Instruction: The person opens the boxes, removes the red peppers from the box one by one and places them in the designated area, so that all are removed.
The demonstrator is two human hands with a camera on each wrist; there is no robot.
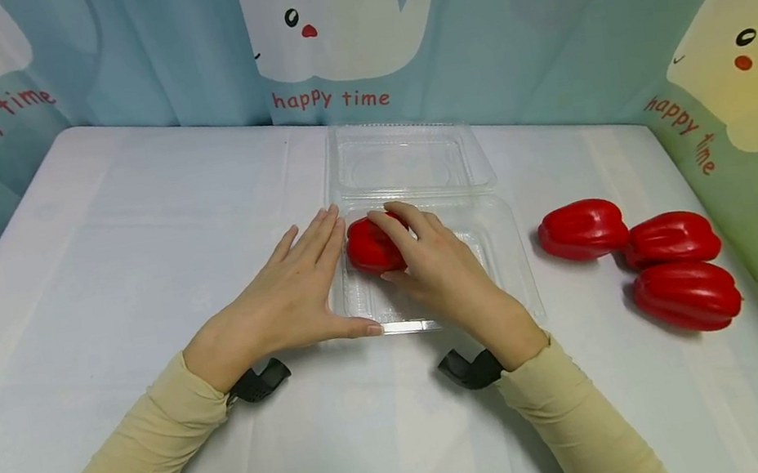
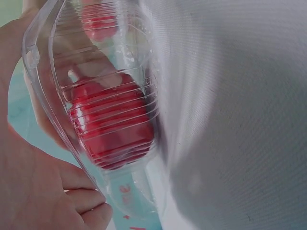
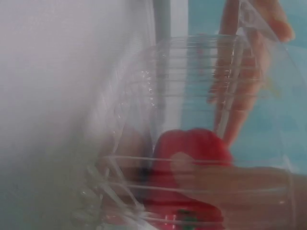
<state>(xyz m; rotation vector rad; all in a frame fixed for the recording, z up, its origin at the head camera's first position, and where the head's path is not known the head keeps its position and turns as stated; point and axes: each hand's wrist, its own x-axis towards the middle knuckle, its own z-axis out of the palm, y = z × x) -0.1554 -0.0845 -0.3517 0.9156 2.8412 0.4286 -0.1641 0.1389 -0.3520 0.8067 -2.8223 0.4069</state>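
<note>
A clear plastic clamshell box [image 1: 509, 249] lies on the table with its lid [image 1: 404, 162] folded back toward the curtain. Inside its left part sits a red bell pepper [image 1: 369, 248], which my right hand [image 1: 438, 260] grips from above between thumb and fingers. Its ribbed side wall stands in front of the pepper [image 2: 112, 120] in the left wrist view. My left hand [image 1: 291, 292] lies along the box's left edge, fingers straight, the thumb touching the front rim. In the right wrist view a green stem [image 3: 186, 218] shows on the pepper.
To the right of the box lie three more red bell peppers [image 1: 582, 230], [image 1: 671, 239], [image 1: 688, 296], close together on the white tablecloth [image 1: 150, 248]. A printed curtain [image 1: 524, 23] rises along the table's back and right edges. Each wrist carries a black strap mount [image 1: 471, 371].
</note>
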